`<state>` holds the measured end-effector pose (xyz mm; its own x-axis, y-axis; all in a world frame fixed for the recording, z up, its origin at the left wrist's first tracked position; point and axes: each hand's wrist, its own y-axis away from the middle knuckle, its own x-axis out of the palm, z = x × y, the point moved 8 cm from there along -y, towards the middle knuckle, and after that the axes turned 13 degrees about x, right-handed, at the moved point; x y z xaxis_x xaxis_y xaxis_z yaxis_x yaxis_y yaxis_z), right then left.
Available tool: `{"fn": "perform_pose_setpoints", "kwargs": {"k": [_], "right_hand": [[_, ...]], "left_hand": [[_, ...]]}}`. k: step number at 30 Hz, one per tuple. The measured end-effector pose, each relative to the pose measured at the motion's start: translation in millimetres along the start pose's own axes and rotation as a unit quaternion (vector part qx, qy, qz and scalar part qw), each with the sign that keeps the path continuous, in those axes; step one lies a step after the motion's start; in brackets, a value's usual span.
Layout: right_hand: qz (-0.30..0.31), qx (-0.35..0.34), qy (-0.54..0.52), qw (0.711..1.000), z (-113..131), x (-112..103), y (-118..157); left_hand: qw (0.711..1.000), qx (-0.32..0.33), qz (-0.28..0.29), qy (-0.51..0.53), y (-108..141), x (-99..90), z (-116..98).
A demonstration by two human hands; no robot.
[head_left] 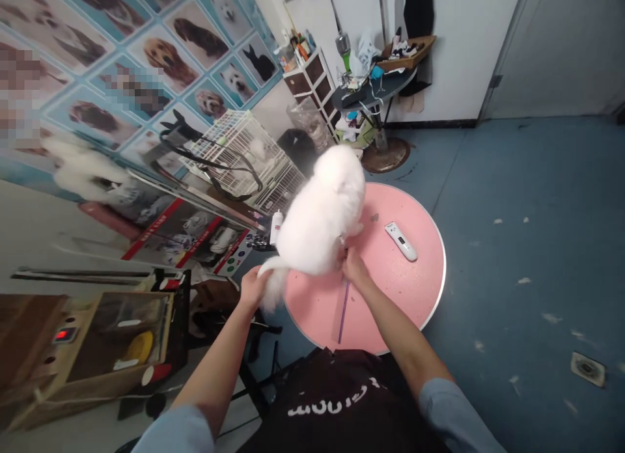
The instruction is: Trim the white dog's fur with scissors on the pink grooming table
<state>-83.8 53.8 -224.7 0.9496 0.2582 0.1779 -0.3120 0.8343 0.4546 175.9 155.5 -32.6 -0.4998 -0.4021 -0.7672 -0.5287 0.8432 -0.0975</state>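
Note:
A fluffy white dog (317,212) stands on a round pink table (400,297), its head toward the far side. My left hand (254,287) is closed on the dog's tail (276,280) at the table's left edge. Beside the dog's rear right side is my right hand (355,267), fingers closed round something small and dark that I cannot make out. White clippers (401,242) lie on the table to the right. A thin purple comb-like strip (344,313) rests on the pink surface just below my right hand.
Left of the table stand a metal grooming arm, a white bottle (276,226) and wire cages (234,153). Farther back are a drawer unit (312,79) and a cluttered dark side table (381,88). A wooden cabinet (53,388) is at the lower left. Tufts of hair dot the blue floor.

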Motion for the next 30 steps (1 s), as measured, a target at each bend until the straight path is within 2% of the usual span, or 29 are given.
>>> {"fn": "perform_pose_setpoints", "kwargs": {"k": [3,5,9,12,14,17,21,23,25,27,30], "right_hand": [[-0.053,-0.051,0.104,0.992,12,-19,-1],[-0.051,-0.069,0.112,0.990,16,-23,4],[-0.049,-0.066,0.110,0.990,21,-22,16],[-0.059,-0.105,0.158,0.980,34,-17,23],[-0.074,-0.102,0.184,0.975,37,-18,27],[-0.078,-0.065,0.185,0.977,27,-27,36],[-0.039,-0.001,0.137,0.990,-5,-32,63],[-0.026,0.039,0.101,0.994,-18,-27,77],[-0.013,0.065,0.070,0.995,-20,-13,90],[0.008,0.081,0.041,0.996,-10,9,98],[0.010,0.084,-0.004,0.996,20,35,102]], "left_hand": [[1.000,0.002,0.000,0.021,1,3.7,-1],[0.999,0.007,0.004,0.039,2,6.2,-1],[0.998,0.003,0.006,0.055,5,7.4,-1],[0.998,-0.001,0.009,0.058,7,6.6,-2],[0.998,-0.001,0.008,0.064,8,6.1,-4],[0.997,-0.013,0.018,0.078,10,9.3,-3],[0.991,-0.049,0.065,0.104,15,22.1,3],[0.986,-0.060,0.095,0.123,20,29.6,7],[0.983,-0.053,0.113,0.138,25,34.1,9],[0.982,-0.037,0.114,0.143,27,34.7,11],[0.984,-0.014,0.102,0.148,28,32.0,11]]}}
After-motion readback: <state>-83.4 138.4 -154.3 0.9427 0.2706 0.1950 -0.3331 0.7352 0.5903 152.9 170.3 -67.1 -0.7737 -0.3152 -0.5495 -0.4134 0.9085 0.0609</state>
